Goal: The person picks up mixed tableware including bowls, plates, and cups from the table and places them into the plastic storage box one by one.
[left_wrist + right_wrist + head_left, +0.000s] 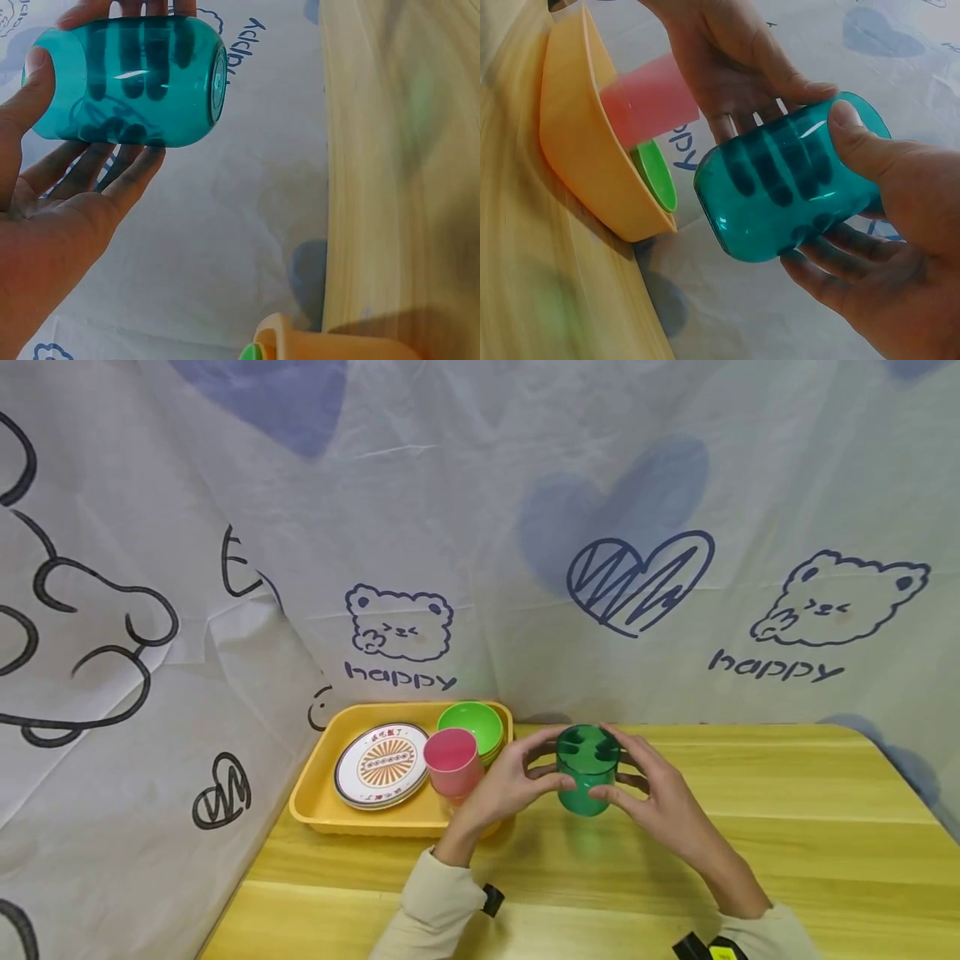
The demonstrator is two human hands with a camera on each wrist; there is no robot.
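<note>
Between both hands, a clear green plastic cup (pixel 588 777) is held upright above the wooden table, its base off the surface. My left hand (pixel 517 779) grips the cup's left side, thumb in front and fingers behind. On the opposite side my right hand (pixel 654 787) grips it the same way. Fingers of both hands show through the cup wall in the right wrist view, where the cup (pixel 791 180) appears tilted by the camera. Left of the hands, a pink cup (pixel 453 762) stands in a yellow tray (pixel 318 810).
The tray also holds stacked white plates (pixel 381 766) with an orange print and green bowls (pixel 472 725) at its back right corner. A wooden table (pixel 787 810) extends to the right. Behind it hangs a white cloth (pixel 480 527) printed with hearts and bears.
</note>
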